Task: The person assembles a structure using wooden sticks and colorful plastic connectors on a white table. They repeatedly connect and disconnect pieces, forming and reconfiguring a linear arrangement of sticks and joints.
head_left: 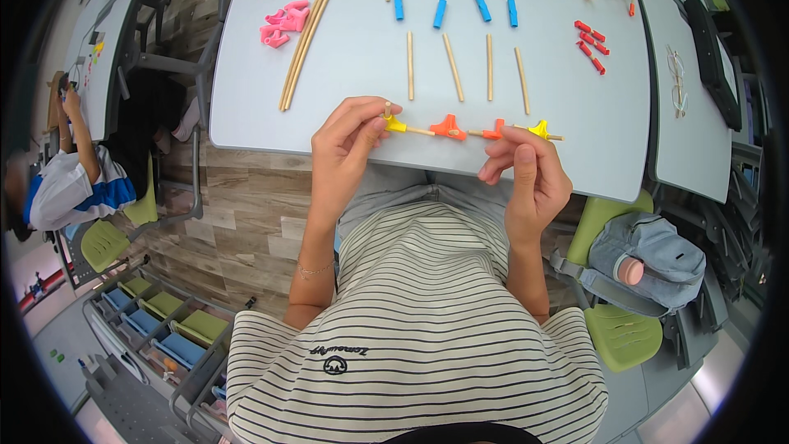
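Observation:
A row of short wooden dowels and plastic connectors lies along the table's near edge. At its left end my left hand (352,138) pinches a yellow connector (396,124), from which a dowel stub stands up. A dowel (421,131) runs from there to an orange connector (449,127). Beyond it come a second orange connector (496,128) and another yellow connector (539,128), with a dowel end (556,137) sticking out. Over this right end hovers my right hand (536,174), fingers loosely bent and thumb apart; its fingers partly cover the row.
Farther up the table (353,57) are loose dowels (449,67), blue tubes (440,13), red tubes (590,48), pink connectors (285,23) and long dowels (309,45). Glasses (676,82) rest on the right-hand table. A backpack (649,259) sits on a green chair. Someone (86,173) works at the left.

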The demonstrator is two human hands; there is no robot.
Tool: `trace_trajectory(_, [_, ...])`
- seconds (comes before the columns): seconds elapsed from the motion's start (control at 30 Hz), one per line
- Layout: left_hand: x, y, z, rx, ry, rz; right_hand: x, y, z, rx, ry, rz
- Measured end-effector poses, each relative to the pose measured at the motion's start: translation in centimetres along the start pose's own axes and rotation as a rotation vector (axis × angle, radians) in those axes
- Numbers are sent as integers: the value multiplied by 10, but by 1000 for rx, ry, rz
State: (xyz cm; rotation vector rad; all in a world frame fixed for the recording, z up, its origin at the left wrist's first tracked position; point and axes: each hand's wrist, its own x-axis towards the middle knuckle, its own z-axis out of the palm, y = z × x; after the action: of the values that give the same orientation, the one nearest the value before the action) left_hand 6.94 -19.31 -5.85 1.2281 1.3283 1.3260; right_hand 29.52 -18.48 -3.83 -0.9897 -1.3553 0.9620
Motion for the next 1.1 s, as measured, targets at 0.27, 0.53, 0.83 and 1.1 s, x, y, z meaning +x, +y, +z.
trace_trajectory(0.27, [-1, 1, -5, -103, -16, 3, 0, 2, 0, -11, -1, 4])
trace_trajectory(0.53, [-2, 0, -4, -33, 33, 51, 0, 0, 4, -32, -9, 7])
trace_trajectory(0.83, [-6, -2, 3, 368, 134, 147, 1, 2, 6, -50, -13, -3])
trace_trajectory(1.1, [-7, -1, 2, 434, 113, 186, 2, 3, 6, -74, -12, -10])
